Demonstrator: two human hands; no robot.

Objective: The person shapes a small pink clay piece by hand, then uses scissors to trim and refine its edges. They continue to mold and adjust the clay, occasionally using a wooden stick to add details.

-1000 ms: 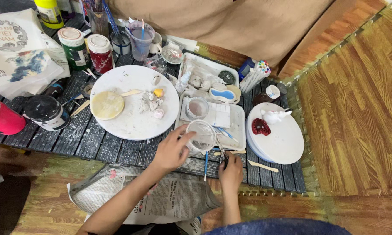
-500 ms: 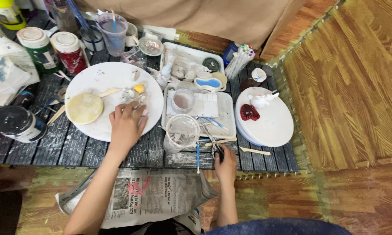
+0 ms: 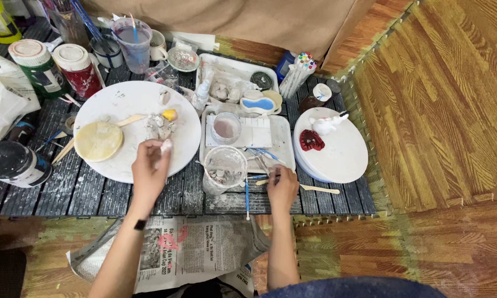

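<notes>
Left hand (image 3: 151,165) hovers over the near edge of the large white round board (image 3: 138,128) on the left half of the dark slatted tabletop (image 3: 83,190), fingers pinched on a small white clay lump (image 3: 165,147), just beside a cluster of clay pieces (image 3: 160,128) and a flat yellow disc (image 3: 98,141). Right hand (image 3: 282,189) rests at the tabletop's front edge, closed around a thin stick tool (image 3: 303,187), near a clear plastic cup (image 3: 225,168) and a blue-handled brush (image 3: 247,196). A smaller white round board (image 3: 337,157) with a red piece (image 3: 311,140) lies toward the right edge.
</notes>
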